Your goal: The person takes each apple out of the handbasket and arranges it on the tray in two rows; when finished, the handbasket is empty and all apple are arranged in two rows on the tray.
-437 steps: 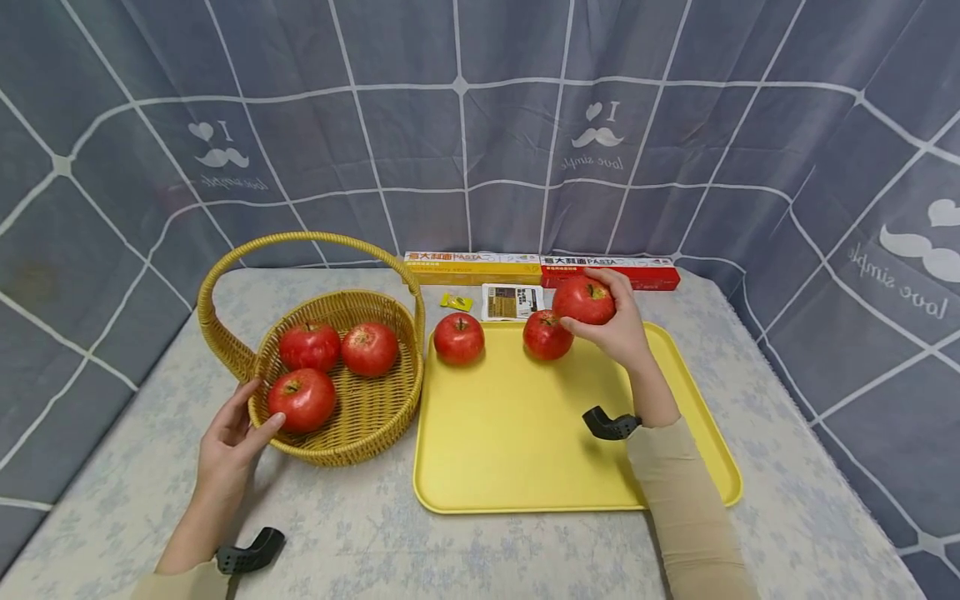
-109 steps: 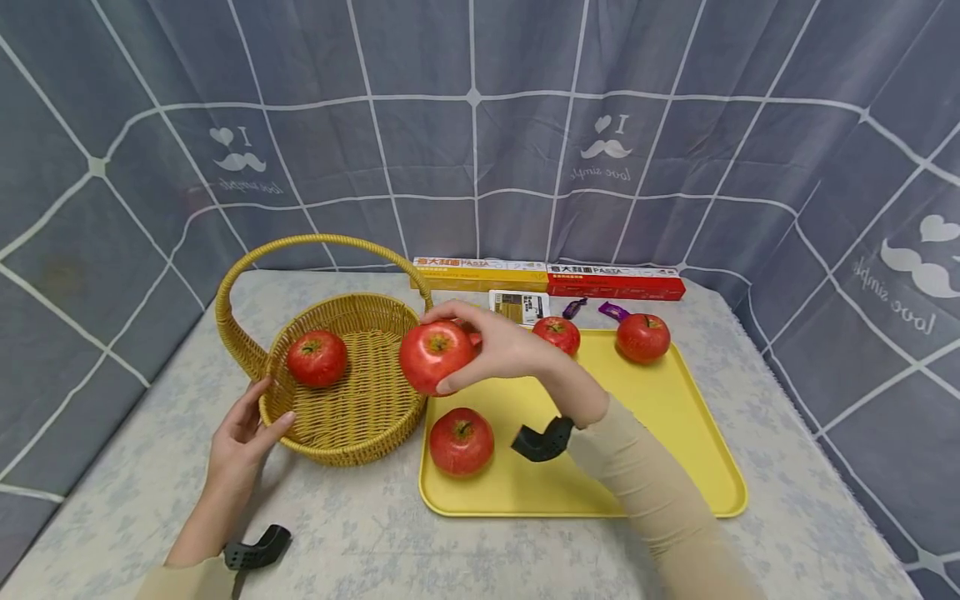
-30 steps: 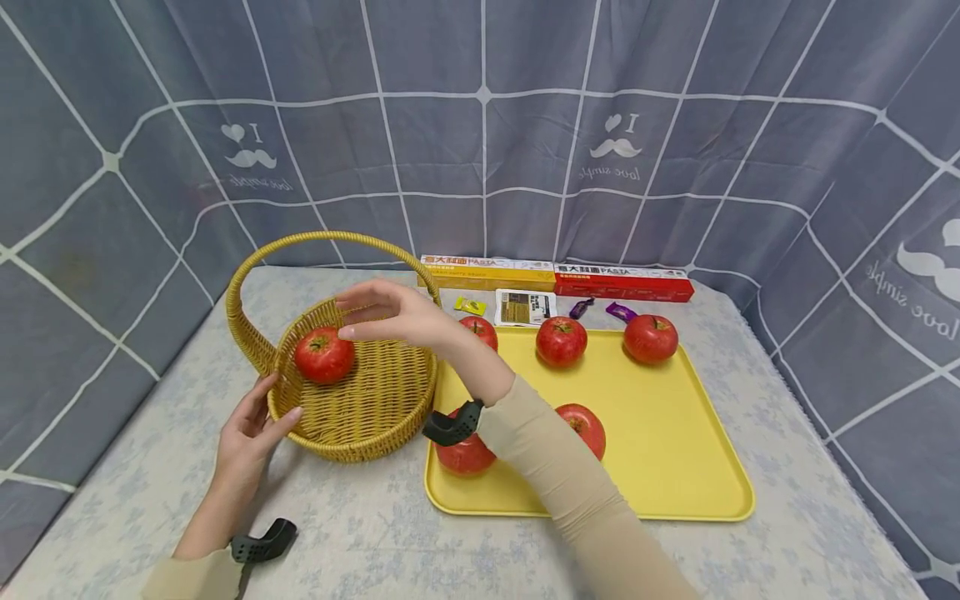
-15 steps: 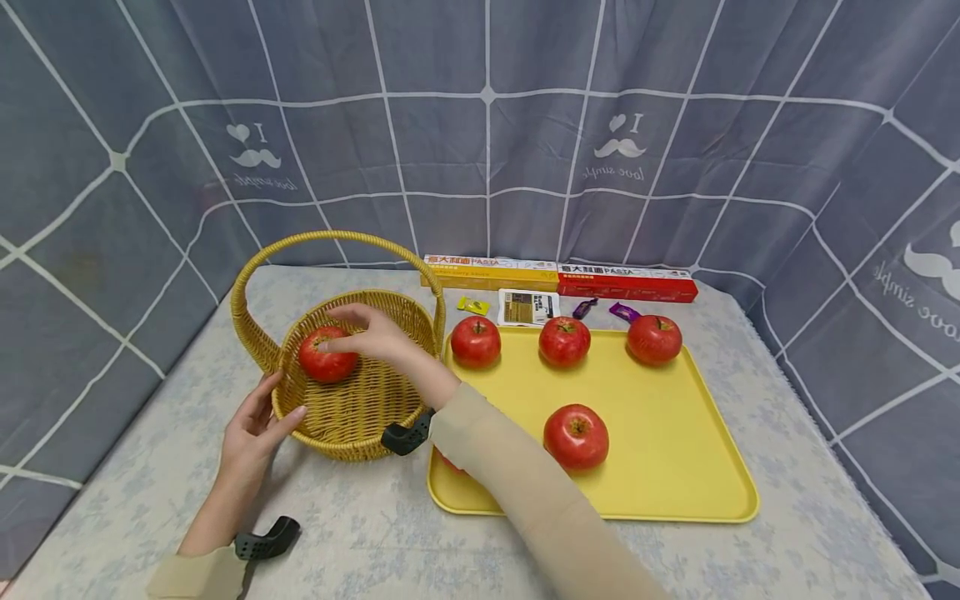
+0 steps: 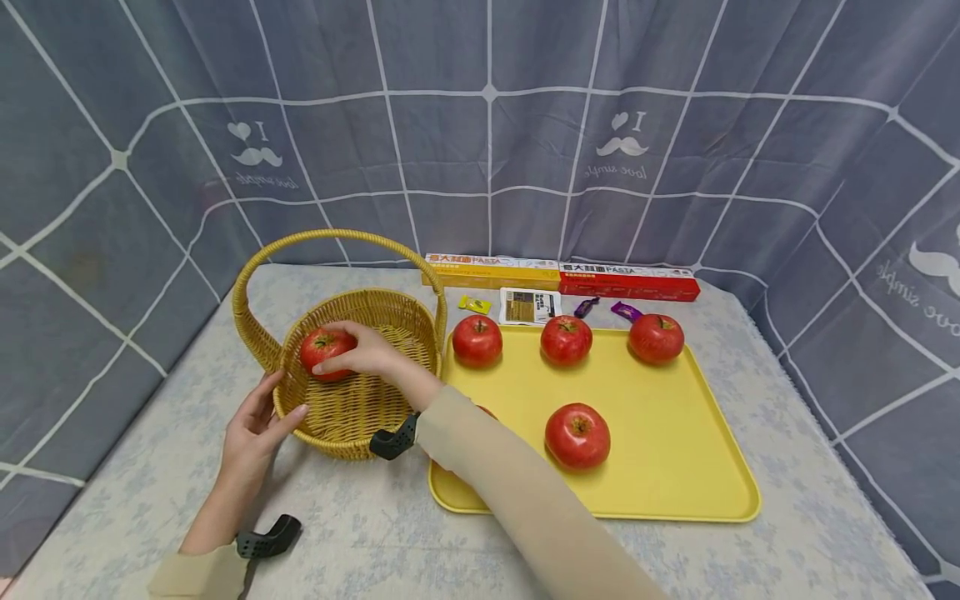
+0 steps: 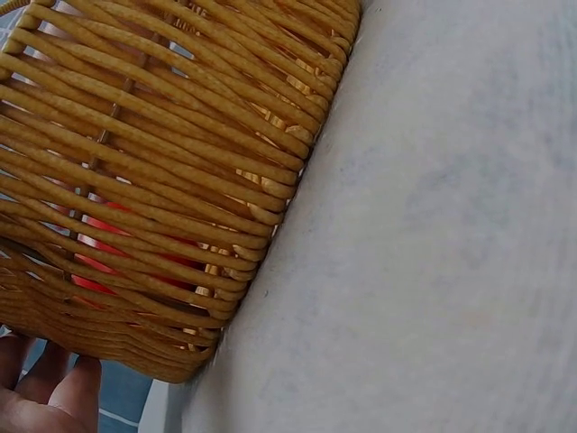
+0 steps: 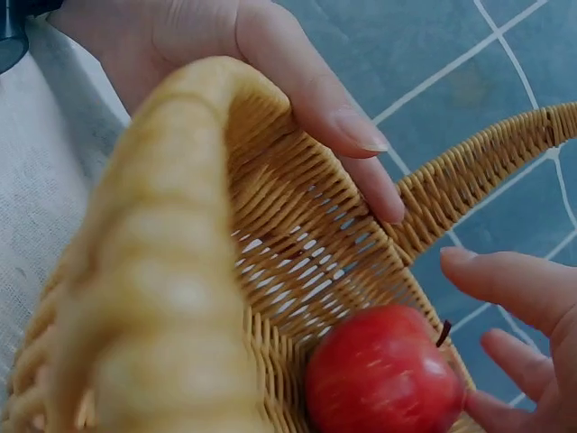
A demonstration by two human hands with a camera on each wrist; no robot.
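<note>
A wicker basket with a tall hoop handle stands on the table at the left. My left hand holds its near left rim, thumb over the edge. One red apple sits inside against the left wall. My right hand reaches in over it, thumb and fingers spread about it. In the right wrist view, a gap shows between the thumb and the apple. Right of the basket lies a yellow tray bearing several red apples; one is mostly hidden under the right sleeve.
Behind the tray lie a yellow candy, a white packet and two purple candies. Yellow and red pasta boxes line the back, before a grey-blue curtain.
Earlier the basket held three apples; now one is inside and the tray has more. In the last second my right hand has come down around the remaining apple. The left hand stays on the rim.
</note>
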